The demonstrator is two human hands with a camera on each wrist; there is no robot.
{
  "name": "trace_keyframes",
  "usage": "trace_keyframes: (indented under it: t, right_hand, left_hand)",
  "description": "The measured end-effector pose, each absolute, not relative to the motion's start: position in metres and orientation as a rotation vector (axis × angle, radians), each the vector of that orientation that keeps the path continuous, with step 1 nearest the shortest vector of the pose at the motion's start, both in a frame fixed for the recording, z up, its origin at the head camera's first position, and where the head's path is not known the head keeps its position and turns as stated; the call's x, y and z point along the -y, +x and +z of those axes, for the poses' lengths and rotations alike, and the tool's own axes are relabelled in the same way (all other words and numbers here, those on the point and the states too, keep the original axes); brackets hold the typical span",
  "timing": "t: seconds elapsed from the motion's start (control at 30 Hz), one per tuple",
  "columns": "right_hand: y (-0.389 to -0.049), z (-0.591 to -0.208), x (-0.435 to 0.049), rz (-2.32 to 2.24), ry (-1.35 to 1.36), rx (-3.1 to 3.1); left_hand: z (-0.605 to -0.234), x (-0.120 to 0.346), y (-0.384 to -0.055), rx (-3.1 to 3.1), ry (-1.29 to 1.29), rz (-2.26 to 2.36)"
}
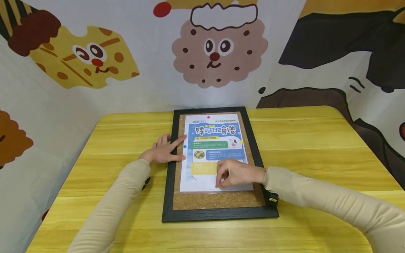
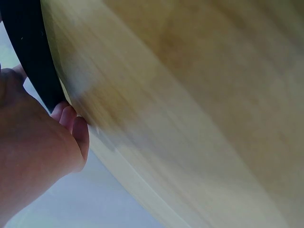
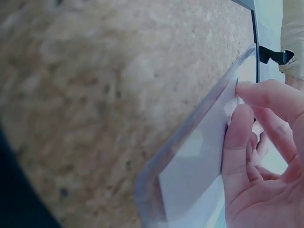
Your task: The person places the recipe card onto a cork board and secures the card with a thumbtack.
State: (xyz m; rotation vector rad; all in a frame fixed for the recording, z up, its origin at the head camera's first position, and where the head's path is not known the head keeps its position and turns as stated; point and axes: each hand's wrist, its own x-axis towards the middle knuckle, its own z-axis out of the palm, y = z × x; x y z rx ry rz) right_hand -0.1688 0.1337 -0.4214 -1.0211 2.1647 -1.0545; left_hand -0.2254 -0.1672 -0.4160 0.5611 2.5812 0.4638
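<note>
A laminated poster (image 1: pixel 218 147) with a blue heading lies on a cork board (image 1: pixel 218 202) with a black frame (image 1: pixel 221 213). Round pins show on it: pink (image 1: pixel 208 117) at the top, blue (image 1: pixel 185 146) at left, yellow (image 1: pixel 241 141) at right. My left hand (image 1: pixel 162 151) rests at the board's left side, two digits stretched onto the poster's edge, the other fingers beside the black frame. Near the poster's lower edge, my right hand (image 1: pixel 234 172) pinches a small pale pin (image 1: pixel 217 188) between thumb and forefinger; the fingertips mostly hide it in the right wrist view.
The board lies on a yellow wood-grain table (image 1: pixel 316 140). Behind it stands a white wall covering (image 1: pixel 152 91) with cartoon food drawings. A dark strap piece (image 1: pixel 272 196) hangs below the right wrist, by the frame's edge.
</note>
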Motion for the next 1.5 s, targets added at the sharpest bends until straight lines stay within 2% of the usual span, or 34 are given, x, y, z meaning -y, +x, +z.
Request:
trace_keyframes:
  t: [0.97, 1.5]
  right_hand:
    - [-0.165, -0.422, -0.136, -1.109, -0.94, -2.152]
    - [-0.186, -0.42, -0.157, -1.094, -0.929, -2.119]
  left_hand:
    - [-0.414, 0.168, -0.224, -2.56, 0.555, 0.467]
    - [-0.415, 0.166, -0.227, -2.564, 0.553, 0.445]
